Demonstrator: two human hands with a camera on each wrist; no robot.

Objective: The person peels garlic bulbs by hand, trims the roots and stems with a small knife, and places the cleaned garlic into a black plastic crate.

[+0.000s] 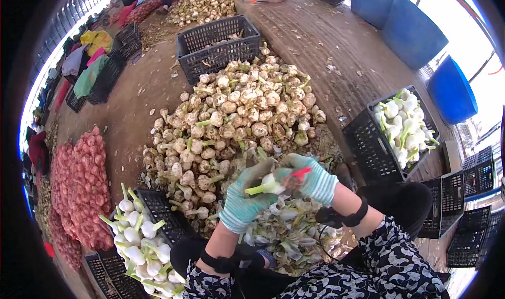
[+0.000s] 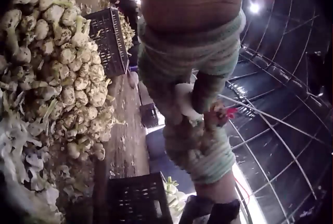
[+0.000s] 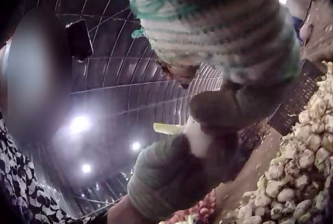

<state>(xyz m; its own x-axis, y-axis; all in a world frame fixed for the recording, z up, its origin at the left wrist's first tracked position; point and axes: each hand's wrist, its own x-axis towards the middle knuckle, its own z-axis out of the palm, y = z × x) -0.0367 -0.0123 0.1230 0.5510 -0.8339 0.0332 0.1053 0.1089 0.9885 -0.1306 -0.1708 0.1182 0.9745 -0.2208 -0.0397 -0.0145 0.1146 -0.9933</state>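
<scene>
Dirt floor holds a big bulb pile. Both gloved hands, left hand and right hand, grip one white bulb. Crates sit around.

I see a farm sorting shed, the sort where a harvest gets cleaned and packed. A big heap of untrimmed bulbs lies on the dirt floor, black plastic crates stand around it, some filled with trimmed white bulbs, and red mesh sacks are stacked along one side. From the wrist views I make out an arched, tunnel-like roof.
</scene>
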